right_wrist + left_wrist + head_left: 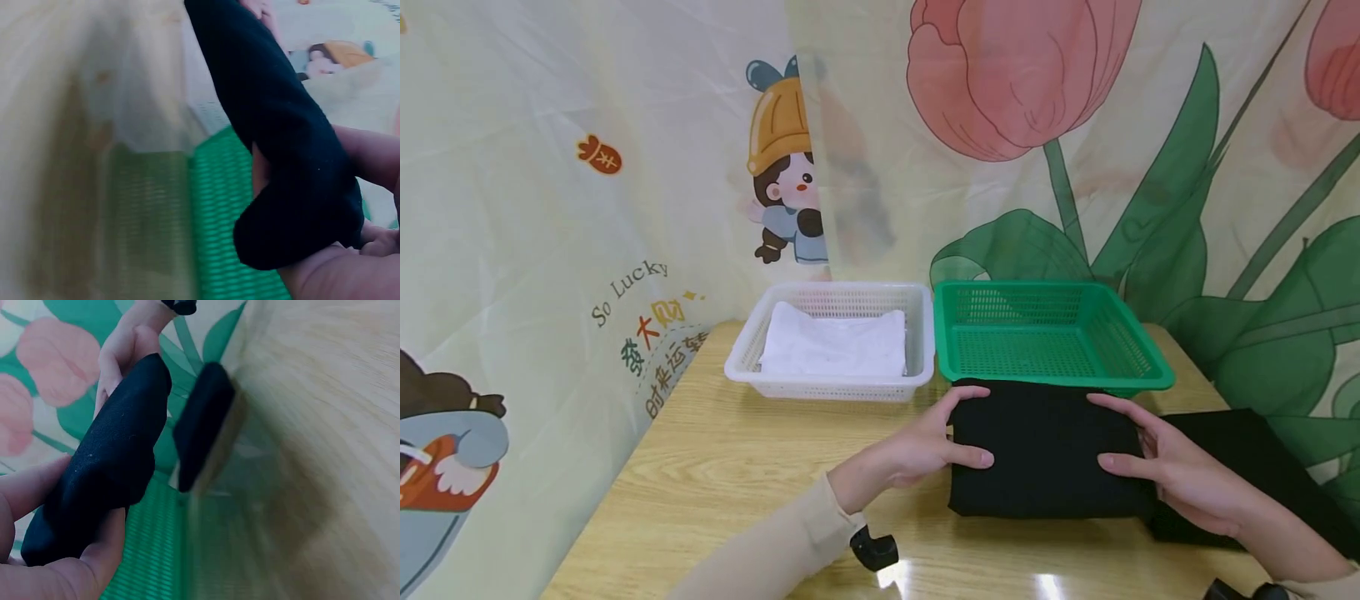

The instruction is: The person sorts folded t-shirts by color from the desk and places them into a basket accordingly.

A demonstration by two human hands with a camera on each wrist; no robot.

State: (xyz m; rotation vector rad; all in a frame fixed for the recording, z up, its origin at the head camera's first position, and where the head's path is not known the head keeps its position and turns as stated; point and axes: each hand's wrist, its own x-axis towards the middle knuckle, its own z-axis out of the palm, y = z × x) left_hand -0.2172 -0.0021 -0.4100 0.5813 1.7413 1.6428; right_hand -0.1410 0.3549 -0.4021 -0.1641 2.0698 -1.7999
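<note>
Both hands hold a folded black cloth (1045,450) by its two short sides, raised a little over the table in front of the green basket (958,367). My left hand (925,442) grips the left side, thumb on the near face. The right hand (1172,467) grips the opposite side in the same way. In the left wrist view the black cloth (115,437) shows as a thick folded bundle between thumb and fingers. Folded layers of the black cloth (294,162) also show in the right wrist view. Some fingertips are hidden behind it.
A white basket (831,388) holding a folded white cloth (835,343) stands at the back, left of the green basket. Another folded black cloth (1232,442) lies on the wooden table (760,467) at the right, partly behind the right forearm. A printed curtain (865,125) hangs behind.
</note>
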